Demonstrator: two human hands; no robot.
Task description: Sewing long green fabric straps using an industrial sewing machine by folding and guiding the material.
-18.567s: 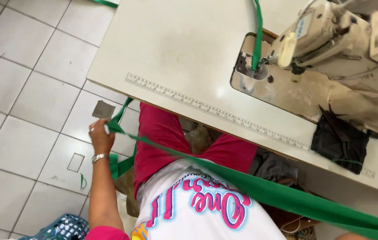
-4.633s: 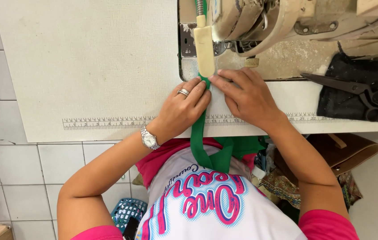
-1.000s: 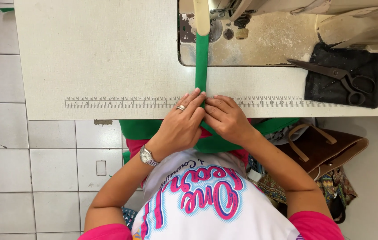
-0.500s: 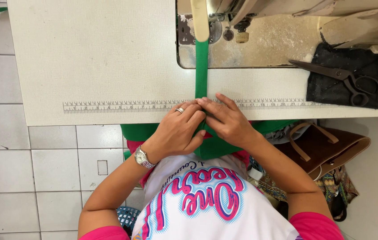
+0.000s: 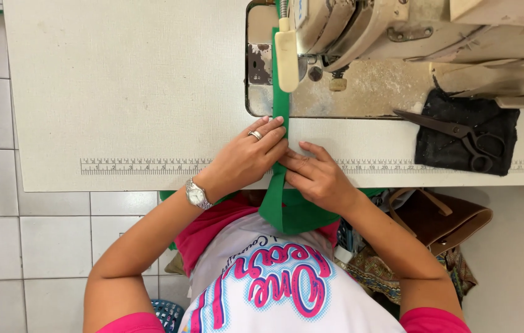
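At the sewing machine (image 5: 360,37), my left hand (image 5: 246,157) and right hand (image 5: 314,176) lie loosely curled on the green fabric strip (image 5: 281,102), fingers pinching its edges flat at the counter (image 5: 120,92) front. The strip runs straight up under the presser foot. To do this well, I judge, keep it taut, centred and evenly folded.

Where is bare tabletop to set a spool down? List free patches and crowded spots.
Free: the wide cream tabletop left of the green fabric strip, above the printed ruler strip. Crowded: around both hands on the strip, and the right side, where the beige sewing machine and black scissors on a dark cloth sit.
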